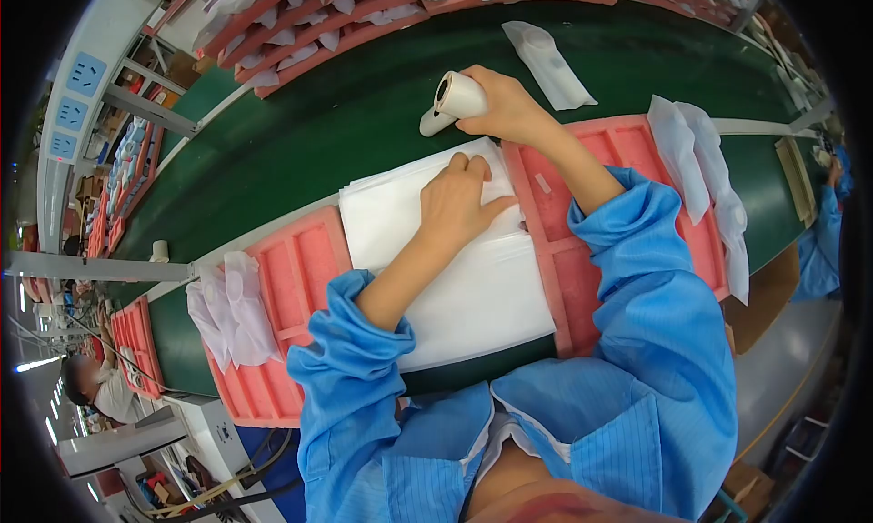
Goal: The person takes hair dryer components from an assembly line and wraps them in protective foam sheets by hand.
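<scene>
My right hand (496,105) is closed around a white cylindrical device (466,95) with a dark round opening at its end. A second white rounded part (435,121) shows just below it; whether the two are joined I cannot tell. My left hand (455,200) lies on a stack of thin white sheets or sleeves (382,216), thumb spread and fingers slightly bent. Nearer my body is another white stack (482,300). Beyond my right hand, a white wrapped item (548,64) lies on the green belt (336,95).
Pink compartment trays stand on both sides, the left tray (296,259) and the right tray (568,218), with wrapped items (238,305) on the left one's edge. Piled pink trays (309,32) line the far side. Another person's blue sleeve (823,241) appears at far right.
</scene>
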Action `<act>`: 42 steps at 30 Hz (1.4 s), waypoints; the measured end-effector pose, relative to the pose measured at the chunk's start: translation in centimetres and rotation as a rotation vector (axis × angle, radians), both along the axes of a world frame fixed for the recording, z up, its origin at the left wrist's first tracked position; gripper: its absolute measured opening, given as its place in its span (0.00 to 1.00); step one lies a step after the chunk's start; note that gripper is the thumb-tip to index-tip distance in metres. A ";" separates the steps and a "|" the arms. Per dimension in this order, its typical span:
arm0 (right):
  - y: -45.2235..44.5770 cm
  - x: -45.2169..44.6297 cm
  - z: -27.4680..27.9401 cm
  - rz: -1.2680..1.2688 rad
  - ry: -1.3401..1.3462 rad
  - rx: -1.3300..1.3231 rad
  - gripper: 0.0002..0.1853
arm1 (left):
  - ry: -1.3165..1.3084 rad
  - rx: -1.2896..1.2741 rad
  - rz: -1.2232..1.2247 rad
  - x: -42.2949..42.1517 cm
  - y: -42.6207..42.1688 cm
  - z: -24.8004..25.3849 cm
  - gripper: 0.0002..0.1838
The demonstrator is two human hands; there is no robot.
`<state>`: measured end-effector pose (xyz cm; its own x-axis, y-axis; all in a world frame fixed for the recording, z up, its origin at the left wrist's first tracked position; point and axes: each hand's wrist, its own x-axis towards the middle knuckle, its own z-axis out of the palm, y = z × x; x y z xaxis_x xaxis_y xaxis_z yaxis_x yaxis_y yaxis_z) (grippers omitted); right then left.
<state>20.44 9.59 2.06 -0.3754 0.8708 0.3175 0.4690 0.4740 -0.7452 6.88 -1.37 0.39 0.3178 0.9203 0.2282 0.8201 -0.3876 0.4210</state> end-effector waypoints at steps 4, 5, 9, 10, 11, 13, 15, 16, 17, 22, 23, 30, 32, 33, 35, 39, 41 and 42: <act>-0.1 0.1 -0.1 0.017 0.012 0.039 0.31 | -0.024 0.009 -0.028 -0.1 0.5 -1.8 0.14; 0.0 0.2 -0.1 0.008 0.013 0.030 0.31 | -0.061 0.019 -0.014 -0.2 0.5 -1.9 0.12; 0.3 0.4 0.0 -0.004 0.019 0.019 0.30 | -0.234 -0.054 -0.047 -1.5 0.6 -2.1 0.07; 0.4 0.7 0.1 0.033 0.045 0.023 0.30 | -0.238 -0.057 -0.043 -2.2 1.1 -2.4 0.07; 0.5 1.3 0.6 0.070 0.071 0.025 0.30 | -0.514 -0.252 -0.068 -3.1 1.9 -2.8 0.06; 0.0 4.0 4.5 0.069 0.168 -0.031 0.32 | -0.964 -0.495 -0.090 -4.0 2.1 -1.8 0.05; -1.0 6.2 7.0 0.105 0.341 -0.047 0.34 | -1.029 -0.495 -0.050 -4.7 2.0 0.2 0.05; -1.7 7.1 8.1 0.146 0.455 -0.073 0.35 | -1.088 -0.493 -0.014 -5.1 1.9 0.9 0.05; -2.5 7.6 8.9 0.173 0.445 -0.066 0.34 | -1.104 -0.479 -0.005 -5.5 2.0 1.2 0.05; -2.7 6.5 9.0 0.411 0.255 -0.026 0.34 | -1.255 -0.390 0.035 -6.5 1.5 3.5 0.06; -3.2 5.2 8.8 0.408 0.219 -0.041 0.33 | -1.307 -0.319 0.056 -6.5 1.3 3.8 0.06; -5.4 -1.4 4.8 0.351 0.037 0.153 0.30 | -1.572 -0.294 0.063 -6.0 -0.4 6.1 0.07; -6.3 -2.3 4.5 0.301 -0.001 0.230 0.32 | -1.637 -0.265 0.079 -5.9 -0.8 6.2 0.08; -6.9 -2.7 4.5 0.249 -0.041 0.226 0.34 | -1.640 -0.266 0.080 -5.8 -1.0 6.1 0.08; -7.2 -2.9 4.5 0.194 -0.082 0.223 0.36 | -1.513 -0.132 0.056 -5.5 -1.3 6.0 0.06; -7.3 -2.7 4.9 0.137 -0.042 0.287 0.42 | -0.905 0.442 0.124 -3.4 -2.1 4.9 0.04; -7.2 -2.6 4.8 0.130 -0.024 0.293 0.43 | -0.625 0.613 0.032 -2.7 -2.7 5.0 0.07; -7.2 -2.7 4.3 0.157 -0.021 0.351 0.43 | -0.590 0.711 -0.040 -2.1 -2.6 4.2 0.10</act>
<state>17.75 2.36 6.38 -0.5047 0.6423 0.5768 0.3840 0.7655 -0.5163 4.82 -3.97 4.64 -0.0014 0.4921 0.8705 0.5290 -0.7384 0.4183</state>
